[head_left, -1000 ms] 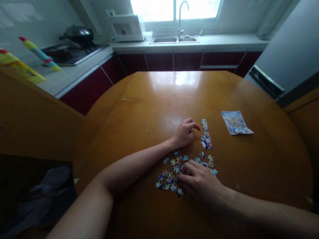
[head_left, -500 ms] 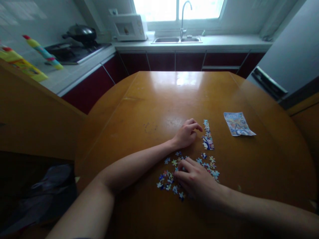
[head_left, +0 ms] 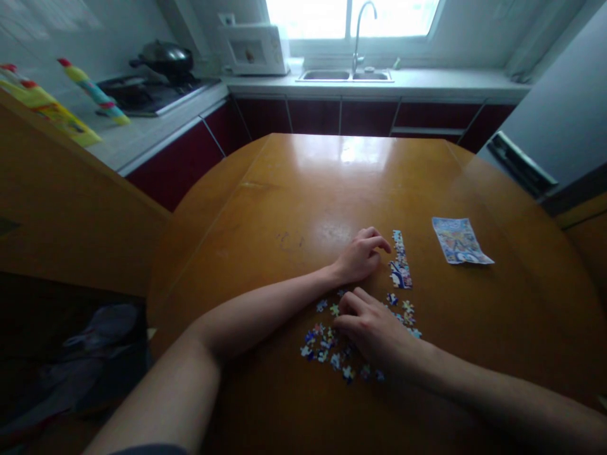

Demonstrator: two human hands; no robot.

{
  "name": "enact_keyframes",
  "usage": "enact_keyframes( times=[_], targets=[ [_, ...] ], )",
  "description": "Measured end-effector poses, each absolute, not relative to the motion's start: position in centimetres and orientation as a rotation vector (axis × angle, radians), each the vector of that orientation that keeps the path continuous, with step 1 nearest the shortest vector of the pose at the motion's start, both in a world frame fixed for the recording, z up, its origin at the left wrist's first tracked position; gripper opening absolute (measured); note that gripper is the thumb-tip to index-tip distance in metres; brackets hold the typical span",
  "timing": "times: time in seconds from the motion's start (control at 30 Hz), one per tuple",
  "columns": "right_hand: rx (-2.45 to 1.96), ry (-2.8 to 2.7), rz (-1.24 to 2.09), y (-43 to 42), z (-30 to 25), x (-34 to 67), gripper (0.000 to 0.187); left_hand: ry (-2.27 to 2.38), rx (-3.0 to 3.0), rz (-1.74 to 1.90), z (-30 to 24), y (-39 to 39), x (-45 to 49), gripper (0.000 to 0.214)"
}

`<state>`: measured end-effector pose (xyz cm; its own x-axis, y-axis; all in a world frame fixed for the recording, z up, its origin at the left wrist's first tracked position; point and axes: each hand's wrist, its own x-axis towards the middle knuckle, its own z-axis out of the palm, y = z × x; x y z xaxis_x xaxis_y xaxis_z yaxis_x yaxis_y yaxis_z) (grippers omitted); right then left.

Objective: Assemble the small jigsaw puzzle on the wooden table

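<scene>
Several loose jigsaw pieces lie scattered on the round wooden table in front of me. A joined strip of pieces runs away from me just beyond them. My left hand rests on the table beside that strip, fingers curled loosely and apart, index tip close to the strip, holding nothing. My right hand lies palm down over the loose pile, its fingertips touching pieces at the pile's far left; whether a piece is pinched under them is hidden.
A printed picture sheet lies on the table to the right. Beyond the table are a counter with a sink and tap, a white microwave, a stove with a pan, and bottles at left.
My right hand has slid a little left and farther over the loose pieces. My left hand has stayed beside the strip. The view has shifted slightly.
</scene>
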<state>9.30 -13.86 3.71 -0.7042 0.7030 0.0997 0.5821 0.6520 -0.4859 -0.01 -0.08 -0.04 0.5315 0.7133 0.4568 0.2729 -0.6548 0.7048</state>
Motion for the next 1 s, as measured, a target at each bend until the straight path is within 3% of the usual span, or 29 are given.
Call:
enact_keyframes(
  times=[0.43,0.67,0.73,0.87,1.0],
  targets=[
    [-0.922,-2.622,0.794,-13.1,4.4,8.8,0.015,0.815,2.187,1.012,0.1,-0.3,0.0,0.035],
    [-1.246,-1.875,1.471,-11.6,5.5,11.5,0.007,0.866,1.873,1.029,0.6,1.4,-0.5,0.034],
    [-1.314,-1.652,1.477,-10.5,5.9,13.0,0.003,0.849,1.748,1.053,1.0,2.1,-1.0,0.031],
    [-1.405,-1.396,1.317,-8.7,6.1,16.1,0.015,0.751,1.727,1.047,1.8,2.2,-1.5,0.016],
    [-1.448,-1.278,1.224,-7.9,5.5,18.6,0.021,0.665,1.966,1.01,2.3,1.1,-1.5,0.014]
  ],
)
